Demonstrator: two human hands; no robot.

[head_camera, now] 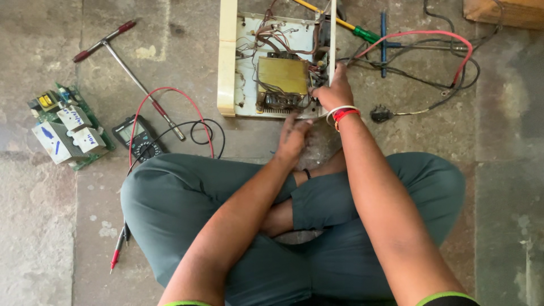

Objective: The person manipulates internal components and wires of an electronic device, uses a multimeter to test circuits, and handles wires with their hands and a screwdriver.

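An opened cream-coloured metal chassis (pixel 228 56) lies on the concrete floor in front of my crossed legs, with a brass-coloured transformer (pixel 282 75) and tangled wires inside. My right hand (pixel 333 90) grips the chassis's right edge near the wiring; red and white bangles circle that wrist. My left hand (pixel 292 137) hovers just below the chassis's front edge, fingers loosely curled with nothing visibly in them, slightly blurred.
A green circuit board (pixel 69 127) lies at the left. Near it is a digital multimeter (pixel 137 137) with red and black leads, and a T-handle wrench (pixel 131 71). A green-handled screwdriver (pixel 362 33), loose cables and a plug (pixel 382 115) lie at the right. A wooden box (pixel 504 11) sits top right.
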